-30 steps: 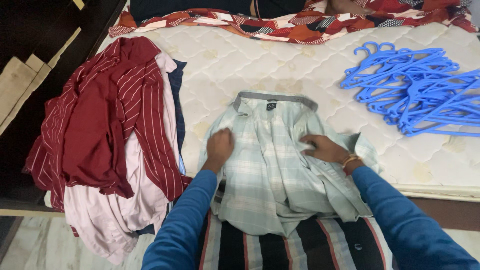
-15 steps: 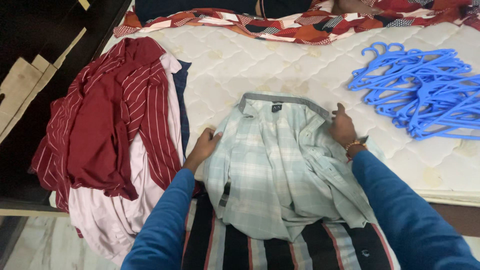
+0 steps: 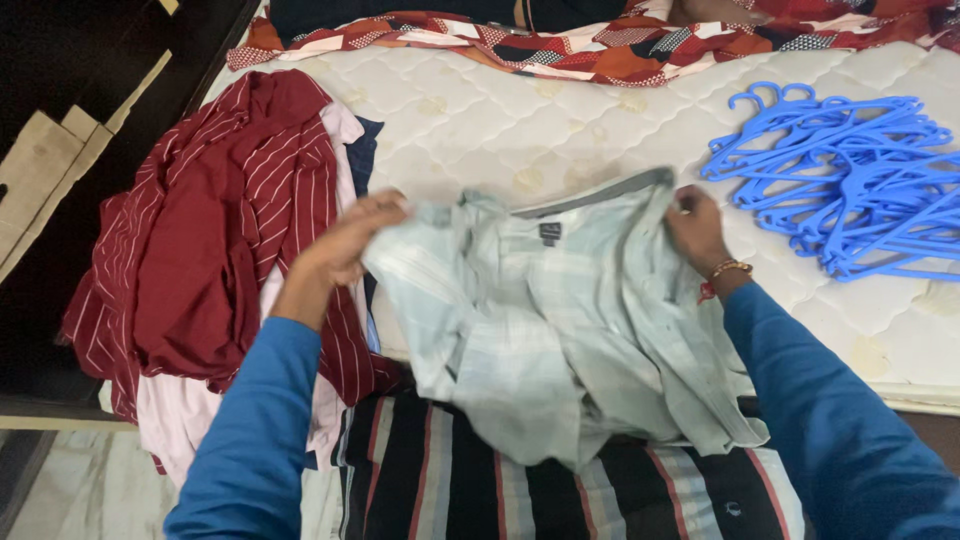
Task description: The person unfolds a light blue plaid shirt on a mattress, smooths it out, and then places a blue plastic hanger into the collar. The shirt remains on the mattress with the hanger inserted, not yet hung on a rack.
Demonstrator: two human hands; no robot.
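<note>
checked shirt (image 3: pixel 540 320) between both hands

You wear a blue long-sleeved top; both sleeves reach down to your wrists. Your left hand (image 3: pixel 345 245) is bare, with no ring or band visible. On the wrist of your right hand (image 3: pixel 697 228) sits a beaded bracelet (image 3: pixel 727 270) together with a red thread.

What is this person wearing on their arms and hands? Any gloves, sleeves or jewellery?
Both arms are in long, plain blue sleeves reaching near the wrists. The left hand is bare, with no glove or jewellery visible. The right hand is bare too, with a beaded bracelet and red thread at the wrist.
</note>
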